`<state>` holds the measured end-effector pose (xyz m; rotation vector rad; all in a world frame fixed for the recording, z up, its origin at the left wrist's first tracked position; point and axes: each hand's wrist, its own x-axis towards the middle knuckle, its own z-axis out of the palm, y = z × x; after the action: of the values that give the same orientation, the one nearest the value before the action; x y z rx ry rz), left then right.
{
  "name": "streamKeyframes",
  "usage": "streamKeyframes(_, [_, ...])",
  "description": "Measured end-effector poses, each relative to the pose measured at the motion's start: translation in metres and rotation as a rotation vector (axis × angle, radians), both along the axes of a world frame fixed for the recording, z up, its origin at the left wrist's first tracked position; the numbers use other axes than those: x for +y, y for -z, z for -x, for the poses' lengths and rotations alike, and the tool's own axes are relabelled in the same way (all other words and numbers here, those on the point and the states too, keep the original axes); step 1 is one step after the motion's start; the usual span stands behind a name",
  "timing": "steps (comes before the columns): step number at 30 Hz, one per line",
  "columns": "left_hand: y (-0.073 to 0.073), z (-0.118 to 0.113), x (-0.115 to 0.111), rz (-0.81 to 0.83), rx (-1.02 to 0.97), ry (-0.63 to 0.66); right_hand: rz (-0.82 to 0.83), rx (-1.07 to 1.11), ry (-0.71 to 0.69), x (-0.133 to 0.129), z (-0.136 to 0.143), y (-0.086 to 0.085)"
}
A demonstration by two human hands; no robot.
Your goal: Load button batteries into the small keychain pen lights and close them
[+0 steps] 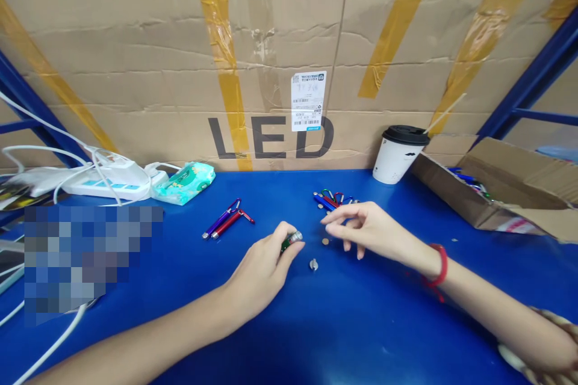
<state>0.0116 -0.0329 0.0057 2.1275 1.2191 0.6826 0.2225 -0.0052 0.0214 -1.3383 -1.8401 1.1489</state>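
Observation:
Between thumb and fingers, my left hand (266, 261) grips a small green tube (285, 244) with a silver end pointing up and right. My right hand (359, 227) hovers to its right, thumb and fingers apart, with nothing visible between them. A small silver cap (313, 264) lies on the blue table just below the gap between my hands. One small round disc (326, 242) rests near my right fingertips, another (321, 206) farther back. Behind my right hand are several coloured penlights (326, 201) with carabiner clips, partly hidden by it.
A purple penlight (221, 219) and a red one (228, 224) lie left of centre. At the back stand a lidded paper cup (395, 156) and a tissue pack (186, 183). An open carton (478, 207) is at right; a power strip (112, 179) with cables lies left.

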Motion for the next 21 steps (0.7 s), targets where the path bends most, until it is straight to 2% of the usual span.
streamKeyframes(3, [0.001,0.001,0.001,-0.011,-0.028,-0.008,-0.126,-0.138,-0.134,-0.002,0.003,0.005])
streamKeyframes(6, [0.003,0.002,0.0,-0.028,-0.051,0.019,-0.292,-0.188,-0.246,-0.006,0.006,0.006])
streamKeyframes(11, [0.005,0.004,0.001,-0.079,-0.05,0.048,-0.398,-0.238,-0.382,-0.013,0.013,0.009])
streamKeyframes(17, [0.006,0.004,0.002,-0.172,-0.062,0.095,-0.443,-0.325,-0.353,-0.015,0.013,0.006])
streamKeyframes(21, [0.005,0.004,0.002,-0.175,-0.068,0.123,-0.494,-0.43,-0.219,-0.01,0.001,-0.002])
